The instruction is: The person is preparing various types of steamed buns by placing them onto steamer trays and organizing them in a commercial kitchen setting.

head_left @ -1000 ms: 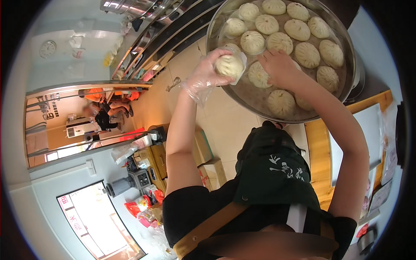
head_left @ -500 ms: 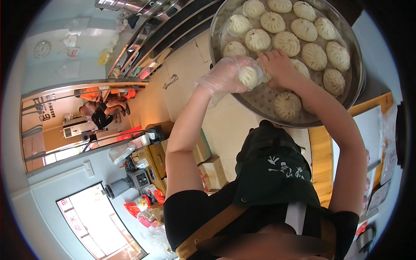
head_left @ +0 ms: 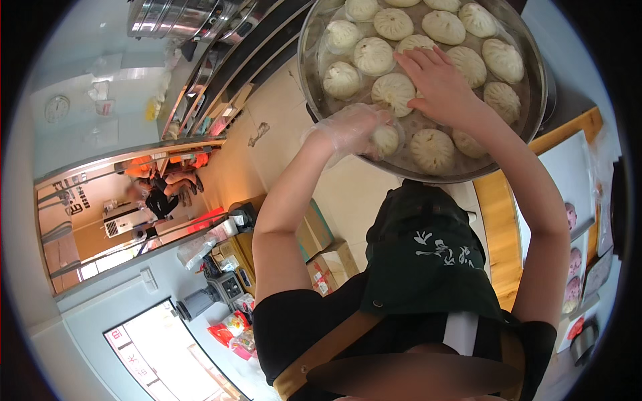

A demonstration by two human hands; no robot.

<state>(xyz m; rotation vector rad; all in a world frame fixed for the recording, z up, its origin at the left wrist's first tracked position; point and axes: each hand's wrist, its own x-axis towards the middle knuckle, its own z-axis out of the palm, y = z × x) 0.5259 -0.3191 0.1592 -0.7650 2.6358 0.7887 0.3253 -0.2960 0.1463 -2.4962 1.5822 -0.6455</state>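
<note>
- Head view: the left hand (head_left: 356, 129), in a clear plastic glove, curls its fingers around a pale pleated bun (head_left: 385, 141) at the near left rim of a round metal tray (head_left: 307, 75); the glove probably keeps skin off the dough. Whether the bun also rests on the tray, I cannot tell.
- The bare right hand (head_left: 447, 88) reaches in from the right, fingers extended and thumb apart, gripping nothing visible. Its thumb is beside another bun (head_left: 393, 93), perhaps touching it.
- More buns (head_left: 432, 151) fill the tray, mostly spaced apart, likely so they do not stick together.
</note>
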